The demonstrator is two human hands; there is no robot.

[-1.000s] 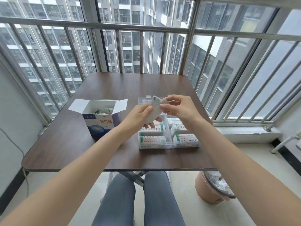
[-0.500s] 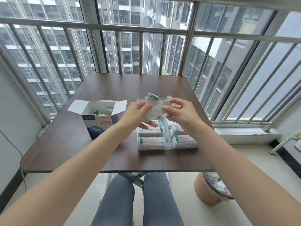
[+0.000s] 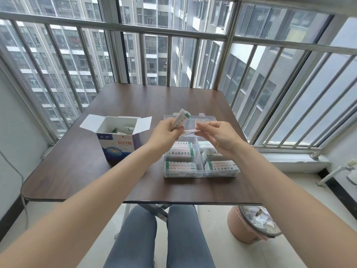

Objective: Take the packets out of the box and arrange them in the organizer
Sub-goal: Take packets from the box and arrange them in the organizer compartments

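Observation:
My left hand [image 3: 165, 132] grips a stack of white packets [image 3: 181, 116] with green ends, tilted upward above the clear plastic organizer [image 3: 199, 174]. My right hand [image 3: 220, 134] pinches a thin packet [image 3: 188, 131] that sticks out flat from the stack's lower end. The organizer's near compartments hold several stacks of packets [image 3: 180, 166]; its far compartments look bare. To the left stands the open blue and white box [image 3: 117, 146], flaps spread, with more packets [image 3: 120, 130] inside.
Everything sits on a dark brown table [image 3: 81, 171] beside a railed window [image 3: 173, 35]. A pink waste bin [image 3: 249, 225] with a liner stands on the floor at the lower right. My knees are under the table's near edge.
My hands have moved apart. The left now holds the stack alone and more upright, while the right draws a single thin packet sideways out of it.

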